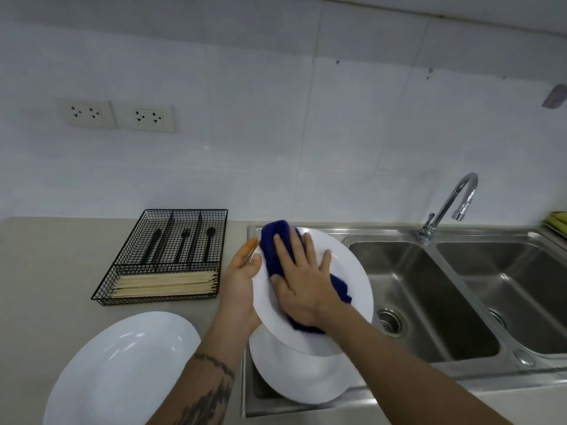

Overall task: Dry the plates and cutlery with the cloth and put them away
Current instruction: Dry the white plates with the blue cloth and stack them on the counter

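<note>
My left hand [242, 277] grips the left rim of a white plate [352, 277], held tilted above the sink's drainboard. My right hand [303, 280] lies flat with spread fingers on a dark blue cloth [276, 243], pressing it against the plate's face. Beneath it another white plate [306, 375] rests on the drainboard. A third white plate [122, 369] lies on the counter at the lower left. A black wire cutlery tray [132, 240] at the back left holds black cutlery [182, 243] and several wooden chopsticks [165, 283].
A steel double sink [429, 296] fills the right side, with a chrome tap [451, 204] behind it. Two wall sockets [119, 115] sit on the white tiled wall. Green and yellow items [557, 223] show at the far right edge. The beige counter [49, 265] extends left.
</note>
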Demonstrator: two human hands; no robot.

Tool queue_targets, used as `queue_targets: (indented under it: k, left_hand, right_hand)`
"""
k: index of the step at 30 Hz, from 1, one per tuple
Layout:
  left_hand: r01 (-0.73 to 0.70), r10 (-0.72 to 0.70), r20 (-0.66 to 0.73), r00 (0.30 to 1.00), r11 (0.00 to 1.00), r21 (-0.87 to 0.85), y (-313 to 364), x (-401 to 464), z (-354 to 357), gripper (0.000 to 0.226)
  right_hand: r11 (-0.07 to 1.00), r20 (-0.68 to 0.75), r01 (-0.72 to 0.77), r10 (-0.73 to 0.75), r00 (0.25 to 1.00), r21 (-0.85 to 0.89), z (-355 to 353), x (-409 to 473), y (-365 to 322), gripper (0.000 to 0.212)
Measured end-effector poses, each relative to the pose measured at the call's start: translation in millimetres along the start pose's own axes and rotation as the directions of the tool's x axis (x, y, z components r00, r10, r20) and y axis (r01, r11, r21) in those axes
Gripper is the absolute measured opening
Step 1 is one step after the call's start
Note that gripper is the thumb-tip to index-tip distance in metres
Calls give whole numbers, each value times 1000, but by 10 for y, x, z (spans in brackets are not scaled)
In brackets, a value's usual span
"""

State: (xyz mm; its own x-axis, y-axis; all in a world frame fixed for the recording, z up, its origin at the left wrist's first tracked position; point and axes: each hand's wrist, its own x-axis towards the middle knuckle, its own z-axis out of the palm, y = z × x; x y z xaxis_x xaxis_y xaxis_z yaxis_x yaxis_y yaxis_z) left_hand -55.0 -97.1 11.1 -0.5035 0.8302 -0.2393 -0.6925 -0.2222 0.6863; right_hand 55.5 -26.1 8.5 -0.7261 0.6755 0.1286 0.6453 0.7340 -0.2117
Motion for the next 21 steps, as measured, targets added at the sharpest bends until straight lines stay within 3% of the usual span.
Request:
queue_targets:
  k: [3, 8, 14, 16, 18, 21]
  left_hand:
    - [-15, 15, -1, 1000, 1000, 8, 79, -8, 5, 37]
    - [-60, 61, -41, 997, 998, 22, 218, 42, -73, 39]
    - [-6, 5, 40, 999, 1000, 19, 9, 54, 103, 35]
    - [10, -10, 62, 998, 1000, 5, -11, 52, 153, 38]
    - [11, -10, 63, 998, 1000, -11, 22, 60, 163, 36]
    - [-33, 35, 56, 998, 999, -35, 102, 45, 129, 31]
  right_hand:
    - [978, -96, -107, 91, 991, -178, -70, 187, 263, 71]
    - [934, -146, -256, 226, 963, -249, -82, 49, 512, 74]
    - [997, -75, 71, -73, 995, -25, -23, -149, 134, 73]
    - [991, -96, 126, -130, 987, -46, -54, -56, 100, 71]
    - [990, -110, 76, -90, 990, -119, -111, 63, 198, 69]
    - [975, -147, -140, 115, 982, -171, -202, 160, 406, 71]
